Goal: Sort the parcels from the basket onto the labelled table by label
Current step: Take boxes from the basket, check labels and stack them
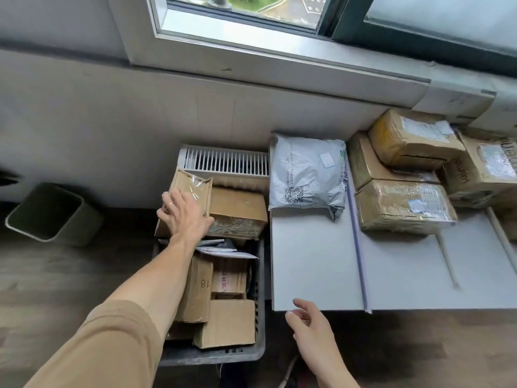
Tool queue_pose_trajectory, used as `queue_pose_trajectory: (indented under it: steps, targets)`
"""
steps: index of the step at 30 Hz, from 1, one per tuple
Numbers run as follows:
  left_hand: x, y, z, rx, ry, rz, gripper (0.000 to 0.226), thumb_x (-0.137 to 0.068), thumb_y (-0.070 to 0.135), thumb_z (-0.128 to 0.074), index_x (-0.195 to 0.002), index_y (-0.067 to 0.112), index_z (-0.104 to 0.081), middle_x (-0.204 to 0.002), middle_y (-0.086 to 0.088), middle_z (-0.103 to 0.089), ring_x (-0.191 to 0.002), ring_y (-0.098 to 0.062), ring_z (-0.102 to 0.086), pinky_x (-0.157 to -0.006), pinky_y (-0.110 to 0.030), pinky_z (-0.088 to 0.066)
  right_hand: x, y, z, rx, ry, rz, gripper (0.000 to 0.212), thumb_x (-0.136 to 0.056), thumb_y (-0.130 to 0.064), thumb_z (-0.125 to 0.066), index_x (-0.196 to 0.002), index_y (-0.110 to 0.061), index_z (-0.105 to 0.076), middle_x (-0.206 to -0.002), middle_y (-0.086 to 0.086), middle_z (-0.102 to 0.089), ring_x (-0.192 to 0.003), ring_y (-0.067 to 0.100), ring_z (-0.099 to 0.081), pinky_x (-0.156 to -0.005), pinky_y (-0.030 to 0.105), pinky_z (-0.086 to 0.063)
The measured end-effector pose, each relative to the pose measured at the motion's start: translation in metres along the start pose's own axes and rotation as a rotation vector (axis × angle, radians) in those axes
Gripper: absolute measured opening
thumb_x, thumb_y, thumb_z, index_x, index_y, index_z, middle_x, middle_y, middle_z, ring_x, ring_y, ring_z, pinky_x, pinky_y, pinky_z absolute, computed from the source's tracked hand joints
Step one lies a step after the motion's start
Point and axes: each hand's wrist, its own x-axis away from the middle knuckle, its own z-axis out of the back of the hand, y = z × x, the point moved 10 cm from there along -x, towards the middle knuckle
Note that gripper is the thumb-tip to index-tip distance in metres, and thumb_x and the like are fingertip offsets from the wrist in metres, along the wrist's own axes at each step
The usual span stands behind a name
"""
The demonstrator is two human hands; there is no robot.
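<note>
Gripping box (195, 186) with left hand (184, 212), fingers curling round its left edge, at far end of basket (212, 357), long axis tilting up and away; hovering right hand (309, 327), fingers loosely apart, empty, by near edge of table (310, 264).

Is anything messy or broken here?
Yes. The parcels in the basket are heaped crookedly, and the tall cardboard parcel the left hand grips sticks up tilted. The top box on the table sits askew.
</note>
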Motion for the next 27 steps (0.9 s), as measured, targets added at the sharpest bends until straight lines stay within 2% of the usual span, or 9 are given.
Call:
queue_pose_trajectory:
  steps: [7, 11, 14, 15, 17, 21, 23, 25, 27]
  targets:
    - [0.027, -0.002, 0.049, 0.061, 0.128, -0.020, 0.074, -0.062, 0.036, -0.091, -0.117, 0.016, -0.046, -0.147, -0.014, -0.028, -0.144, -0.037, -0.020, -0.112, -0.061, -0.027, 0.005, -0.012, -0.016, 0.038, -0.084, 0.026, 0.029, -0.097, -0.023, -0.065, -0.125, -0.029, -0.061, -0.113, -0.006, -0.063, -0.106, 0.009, -0.062, -0.107, 0.042, -0.050]
    - [0.058, 0.016, 0.093, 0.005, 0.268, -0.169, 0.071, -0.060, 0.025, -0.089, -0.119, 0.016, -0.051, -0.148, -0.016, -0.026, -0.146, -0.039, -0.018, -0.113, -0.059, -0.023, 0.008, -0.039, -0.027, 0.037, -0.170, 0.094, 0.024, -0.099, -0.026, -0.064, -0.123, -0.030, -0.060, -0.121, -0.003, -0.063, -0.112, 0.013, -0.062, -0.108, 0.044, -0.051]
    - [0.097, 0.040, 0.125, -0.084, 0.412, -0.315, 0.068, -0.054, 0.014, -0.087, -0.115, 0.016, -0.058, -0.146, -0.015, -0.029, -0.145, -0.040, -0.022, -0.109, -0.059, -0.026, 0.014, -0.079, -0.021, -0.042, -0.209, 0.196, 0.028, -0.101, -0.026, -0.063, -0.129, -0.027, -0.057, -0.124, 0.001, -0.062, -0.112, 0.016, -0.063, -0.094, 0.035, -0.054]
    - [0.113, 0.052, 0.134, -0.116, 0.460, -0.374, 0.065, -0.052, 0.010, -0.086, -0.111, 0.016, -0.060, -0.145, -0.014, -0.031, -0.144, -0.040, -0.025, -0.107, -0.060, -0.028, 0.015, -0.095, -0.016, -0.090, -0.220, 0.242, 0.033, -0.101, -0.027, -0.064, -0.133, -0.026, -0.055, -0.123, 0.002, -0.063, -0.111, 0.016, -0.064, -0.092, 0.034, -0.054]
    - [0.153, 0.079, 0.150, -0.163, 0.569, -0.492, 0.060, -0.051, 0.001, -0.081, -0.105, 0.018, -0.060, -0.141, -0.013, -0.035, -0.142, -0.040, -0.031, -0.106, -0.062, -0.032, 0.020, -0.132, -0.002, -0.179, -0.263, 0.329, 0.060, -0.096, -0.038, -0.071, -0.148, -0.023, -0.044, -0.124, 0.000, -0.063, -0.115, 0.017, -0.064, -0.102, 0.041, -0.052]
    - [0.240, 0.139, 0.173, -0.155, 0.769, -0.683, 0.049, -0.068, 0.005, -0.071, -0.112, 0.023, -0.059, -0.140, -0.011, -0.038, -0.143, -0.035, -0.032, -0.109, -0.060, -0.031, 0.035, -0.190, 0.027, -0.355, -0.380, 0.398, 0.126, -0.067, -0.066, -0.086, -0.161, -0.043, -0.005, -0.151, -0.008, -0.041, -0.138, 0.020, -0.048, -0.120, 0.053, -0.036]
    - [0.278, 0.170, 0.174, -0.189, 0.769, -0.750, 0.063, -0.068, 0.012, -0.073, -0.127, 0.024, -0.056, -0.143, -0.010, -0.038, -0.144, -0.034, -0.031, -0.111, -0.056, -0.029, 0.046, -0.206, 0.047, -0.468, -0.419, 0.395, 0.134, -0.060, -0.066, -0.088, -0.159, -0.047, 0.001, -0.152, -0.011, -0.038, -0.138, 0.020, -0.049, -0.115, 0.056, -0.041]
    - [0.305, 0.197, 0.165, -0.263, 0.669, -0.765, 0.093, -0.060, 0.018, -0.080, -0.147, 0.018, -0.044, -0.148, -0.010, -0.036, -0.144, -0.032, -0.031, -0.112, -0.052, -0.029, 0.052, -0.208, 0.066, -0.566, -0.451, 0.376, 0.132, -0.062, -0.059, -0.089, -0.158, -0.047, 0.001, -0.146, -0.002, -0.050, -0.121, 0.023, -0.063, -0.102, 0.053, -0.053]
    - [0.321, 0.217, 0.159, -0.337, 0.582, -0.728, 0.103, -0.058, 0.021, -0.078, -0.152, 0.009, -0.037, -0.149, -0.011, -0.035, -0.144, -0.031, -0.032, -0.110, -0.050, -0.031, 0.048, -0.199, 0.082, -0.635, -0.449, 0.345, 0.122, -0.070, -0.049, -0.090, -0.157, -0.042, -0.005, -0.133, 0.007, -0.059, -0.106, 0.027, -0.069, -0.087, 0.047, -0.060]
